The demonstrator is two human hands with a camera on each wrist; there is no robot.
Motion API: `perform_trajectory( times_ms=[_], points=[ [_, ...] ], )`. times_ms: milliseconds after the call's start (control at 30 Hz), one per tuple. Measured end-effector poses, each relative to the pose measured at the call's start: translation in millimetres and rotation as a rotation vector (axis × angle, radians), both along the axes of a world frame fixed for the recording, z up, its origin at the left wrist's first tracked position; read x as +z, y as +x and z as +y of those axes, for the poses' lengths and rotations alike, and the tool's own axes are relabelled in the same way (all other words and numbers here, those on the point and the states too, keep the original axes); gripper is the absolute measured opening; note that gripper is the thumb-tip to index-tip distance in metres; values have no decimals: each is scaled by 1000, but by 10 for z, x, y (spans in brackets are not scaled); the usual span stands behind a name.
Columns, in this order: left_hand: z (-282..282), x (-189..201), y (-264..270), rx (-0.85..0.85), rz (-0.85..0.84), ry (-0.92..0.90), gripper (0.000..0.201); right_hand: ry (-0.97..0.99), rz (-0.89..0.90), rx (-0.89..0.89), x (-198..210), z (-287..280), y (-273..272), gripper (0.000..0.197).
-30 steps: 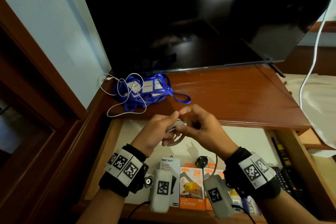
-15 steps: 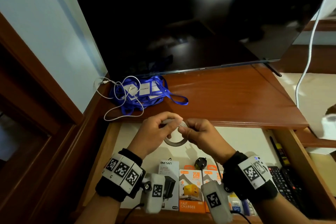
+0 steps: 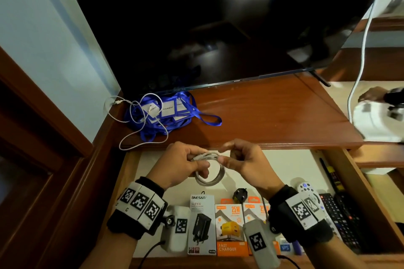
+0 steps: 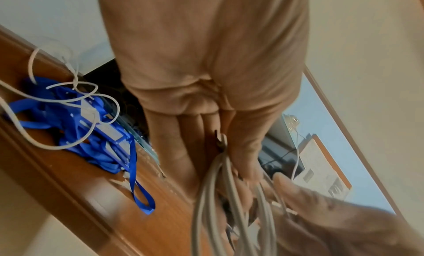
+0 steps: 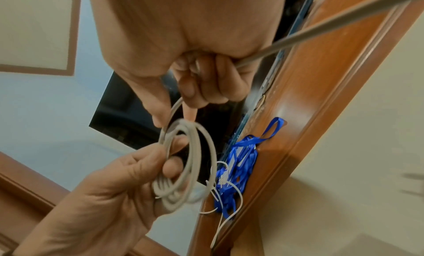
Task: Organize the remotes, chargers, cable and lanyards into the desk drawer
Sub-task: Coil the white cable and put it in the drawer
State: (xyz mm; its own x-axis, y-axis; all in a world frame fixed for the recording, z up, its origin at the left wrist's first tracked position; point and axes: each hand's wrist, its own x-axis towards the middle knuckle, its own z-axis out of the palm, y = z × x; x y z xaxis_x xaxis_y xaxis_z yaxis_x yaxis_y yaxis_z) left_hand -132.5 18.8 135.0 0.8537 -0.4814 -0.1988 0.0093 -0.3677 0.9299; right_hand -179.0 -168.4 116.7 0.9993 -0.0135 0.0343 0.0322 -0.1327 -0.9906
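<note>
Both hands hold a coiled grey-white cable (image 3: 209, 170) above the open drawer (image 3: 135, 172). My left hand (image 3: 185, 162) grips the coil (image 5: 188, 162) with fingers through its loops. My right hand (image 3: 238, 159) pinches the coil's top and the cable's free run (image 5: 321, 31). In the left wrist view the cable strands (image 4: 213, 196) hang from the left fingers (image 4: 174, 151). Blue lanyards (image 3: 166, 113) with a thin white cable (image 3: 140, 129) on them lie on the desk top at the left. Charger boxes (image 3: 227, 225) and remotes (image 3: 336, 214) lie in the drawer.
A dark TV screen (image 3: 218, 28) stands at the back of the wooden desk (image 3: 273, 116). A white cord (image 3: 360, 50) hangs at the right. A black plug (image 3: 240, 194) lies in the drawer. A markered person's hand (image 3: 376, 96) shows at the far right.
Both hands have lowered slightly over the drawer with the coil. The right hand shifted its pinch on the coil's top, and the loop hangs more round.
</note>
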Motion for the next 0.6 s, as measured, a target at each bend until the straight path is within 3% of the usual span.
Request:
perform_trajectory(
  times_ms=[167,300,467,600],
  points=[
    [33,34,59,-240,37,132,14,-5,-85,42,-49,-64,12,9],
    [69,102,129,-356,19,65,13,59,-119,-24,-162,9,52,18],
    [57,20,177,-256,15,-31,20,-161,-180,-210,-349,134,118,16],
    [33,-92,161,-145,-12,-98,21,96,-25,-226,-318,231,125,14]
  ],
)
